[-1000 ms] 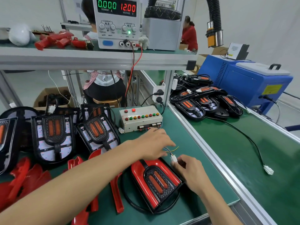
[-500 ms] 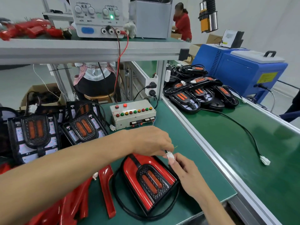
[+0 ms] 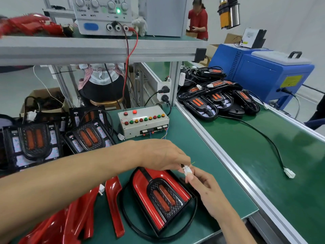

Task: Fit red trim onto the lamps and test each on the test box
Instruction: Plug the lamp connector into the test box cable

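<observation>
Red trim pieces (image 3: 112, 205) left of lamp (image 3: 161, 196), untrimmed lamps (image 3: 58, 140) behind

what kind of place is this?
Most likely a vehicle-lamp assembly and test line in a factory: a bench power supply on the shelf, a button-and-light test box, a batch of lamps on the green conveyor, other workers nearby.

Left hand (image 3: 163, 155) hides most of the white connector (image 3: 187, 170) both hands pinch
</observation>
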Demonstrator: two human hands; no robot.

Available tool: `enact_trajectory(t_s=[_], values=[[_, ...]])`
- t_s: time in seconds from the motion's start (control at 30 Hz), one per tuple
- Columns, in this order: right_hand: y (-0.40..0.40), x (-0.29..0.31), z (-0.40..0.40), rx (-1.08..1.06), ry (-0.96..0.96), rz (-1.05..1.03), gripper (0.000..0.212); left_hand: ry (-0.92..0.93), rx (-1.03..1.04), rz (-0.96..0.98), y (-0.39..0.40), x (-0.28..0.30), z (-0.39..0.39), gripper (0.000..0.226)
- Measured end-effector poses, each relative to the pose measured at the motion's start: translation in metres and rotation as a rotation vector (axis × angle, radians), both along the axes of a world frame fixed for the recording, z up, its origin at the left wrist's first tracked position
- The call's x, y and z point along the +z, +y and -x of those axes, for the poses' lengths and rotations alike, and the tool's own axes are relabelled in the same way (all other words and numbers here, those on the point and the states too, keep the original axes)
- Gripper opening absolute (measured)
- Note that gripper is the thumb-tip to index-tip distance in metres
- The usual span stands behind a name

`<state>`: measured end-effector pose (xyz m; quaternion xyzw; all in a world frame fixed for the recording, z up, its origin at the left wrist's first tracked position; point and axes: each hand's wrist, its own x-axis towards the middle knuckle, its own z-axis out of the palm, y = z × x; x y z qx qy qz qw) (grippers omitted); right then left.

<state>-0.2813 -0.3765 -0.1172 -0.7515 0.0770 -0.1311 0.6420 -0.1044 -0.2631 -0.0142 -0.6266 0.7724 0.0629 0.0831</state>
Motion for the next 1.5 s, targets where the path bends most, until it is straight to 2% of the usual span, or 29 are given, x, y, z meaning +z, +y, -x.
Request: enact_trajectory(t_s=[0.37, 0.53, 0.63, 0.73, 0.83, 1.03, 1.2, 1.33, 1.5], values=[[-0.001, -0.004, -0.002, 0.050, 0.045, 0.029, 0.055, 0.072, -0.006, 0.074, 0.014, -0.006, -0.017, 0.028], [0.000, 0.000, -0.002, 0.039, 0.056, 0.037, 0.039, 0.072, -0.031, 0.096, 0.013, -0.004, -0.016, 0.026], [-0.002, -0.003, -0.001, 0.050, 0.082, 0.015, 0.048, 0.056, -0.027, 0.092, 0.013, -0.003, -0.014, 0.026], [-0.003, -0.003, -0.002, 0.061, 0.098, 0.008, 0.047, 0.045, -0.021, 0.088, 0.015, -0.002, -0.013, 0.025], [-0.001, 0.003, -0.002, 0.070, 0.101, 0.013, 0.032, 0.023, -0.042, 0.113, 0.017, -0.001, -0.012, 0.025], [0.001, 0.004, -0.002, 0.055, 0.094, 0.029, 0.023, 0.056, -0.045, 0.133, 0.016, 0.000, -0.011, 0.025], [-0.002, -0.006, -0.002, 0.026, 0.078, 0.042, 0.036, 0.083, -0.042, 0.104, 0.015, -0.003, -0.006, 0.026], [-0.003, -0.005, -0.001, 0.020, 0.085, 0.011, 0.031, 0.072, -0.007, 0.103, 0.011, 0.002, -0.006, 0.037], [-0.002, -0.004, -0.001, 0.007, 0.062, 0.073, 0.032, -0.008, -0.018, 0.066, 0.012, 0.003, -0.005, 0.027]])
